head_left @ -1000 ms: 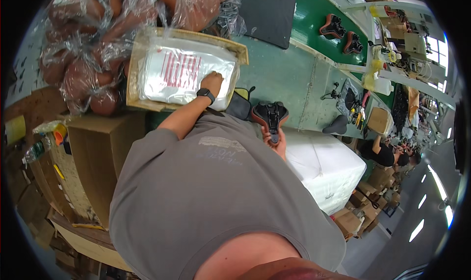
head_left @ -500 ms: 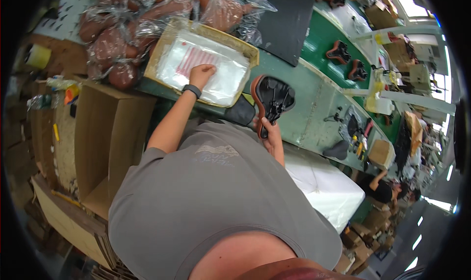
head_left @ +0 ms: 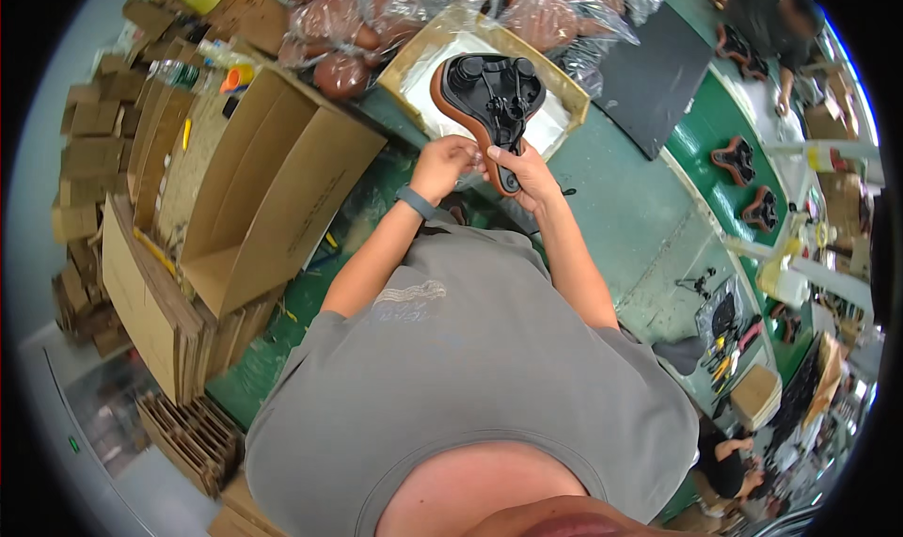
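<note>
My right hand (head_left: 529,177) grips a bicycle saddle (head_left: 470,112) by its narrow nose. The saddle's black underside, with its rails, faces up, and a brown cover shows along its edge. My left hand (head_left: 444,168) is beside the nose, fingers bent together; whatever they pinch, if anything, is too small to make out. Beyond my hands, partly hidden behind the saddle, sits a shallow yellowish box (head_left: 576,114) holding clear plastic bags (head_left: 560,120).
Plastic-wrapped brown saddles (head_left: 343,29) are heaped behind the box. A black mat (head_left: 649,76) lies to its right on the green bench (head_left: 611,194). Open cardboard box (head_left: 282,189) stands at my left. More saddles (head_left: 734,159) rest further right, near a co-worker (head_left: 767,20).
My left hand has left the plastic bags and come to the saddle's nose. The saddle, in my right hand, now appears over the yellowish box. The whole view has shifted.
</note>
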Tool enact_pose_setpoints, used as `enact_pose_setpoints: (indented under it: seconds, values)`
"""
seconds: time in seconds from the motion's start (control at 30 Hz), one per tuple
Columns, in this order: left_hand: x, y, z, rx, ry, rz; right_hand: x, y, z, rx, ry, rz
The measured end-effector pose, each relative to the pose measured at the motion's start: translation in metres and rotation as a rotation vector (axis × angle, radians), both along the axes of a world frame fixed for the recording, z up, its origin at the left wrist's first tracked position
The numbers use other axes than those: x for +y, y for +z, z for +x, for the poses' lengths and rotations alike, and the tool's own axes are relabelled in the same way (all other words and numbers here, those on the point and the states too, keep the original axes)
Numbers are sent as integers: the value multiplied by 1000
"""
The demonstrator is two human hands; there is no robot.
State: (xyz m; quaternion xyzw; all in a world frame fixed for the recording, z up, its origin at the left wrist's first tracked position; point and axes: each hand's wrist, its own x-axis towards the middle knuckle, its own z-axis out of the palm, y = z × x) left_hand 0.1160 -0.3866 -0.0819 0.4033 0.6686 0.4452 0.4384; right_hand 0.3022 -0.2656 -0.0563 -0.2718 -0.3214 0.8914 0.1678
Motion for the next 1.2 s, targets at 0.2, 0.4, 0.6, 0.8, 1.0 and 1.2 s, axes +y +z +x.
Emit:
enact_pose_setpoints:
  seconds: [0.2,0.4,0.6,0.8,1.0,1.2]
  values:
    - [-93,26,-116,-1448,459,673,-17,-13,-8,95,-151,-174]
    - [-131,57,-139,-534,496,-96,-24,31,-52,49,244,358]
    - [-120,136,-201,-38,574,562,-83,54,-181,-616,288,1641]
    - [-193,123,-272,-175,145,261,-109,78,-335,-416,90,292]
    - [-164,91,-363,173,866,342,-101,92,-418,116,596,1331]
    - [-187,49,-444,-554,1133,426,172,78,-535,-651,-478,1551]
